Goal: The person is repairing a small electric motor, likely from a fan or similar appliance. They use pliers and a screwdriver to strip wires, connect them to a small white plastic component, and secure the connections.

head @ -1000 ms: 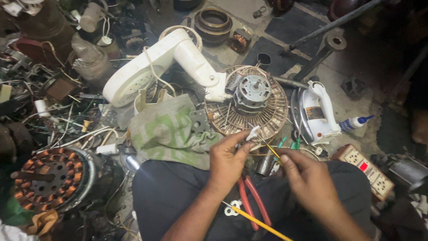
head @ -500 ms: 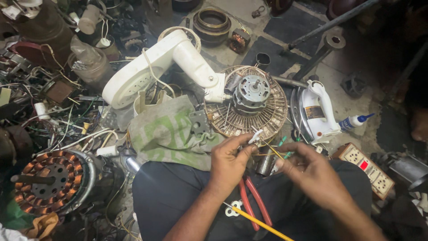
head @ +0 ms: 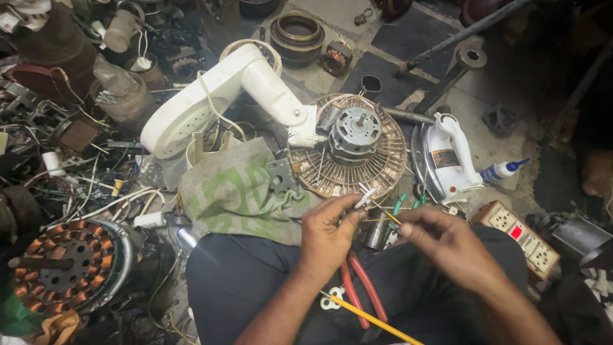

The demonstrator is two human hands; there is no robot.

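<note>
Grip: left hand [head: 329,233] and right hand [head: 447,239] pinch thin wires [head: 377,207].
Surface: cluttered floor [head: 491,137], fan motor [head: 354,134], red pliers [head: 361,291] on lap.

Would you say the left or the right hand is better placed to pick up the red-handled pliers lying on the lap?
Probably the left hand: it sits directly above the red-handled pliers, pinching a white connector. The right hand is farther off, holding the thin wires.

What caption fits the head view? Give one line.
Both hands, left hand and right hand, pinch thin wires beside a fan motor.

White iron [head: 447,156], socket strip [head: 520,239], glue bottle [head: 501,171], red-handled pliers [head: 361,291]
</note>
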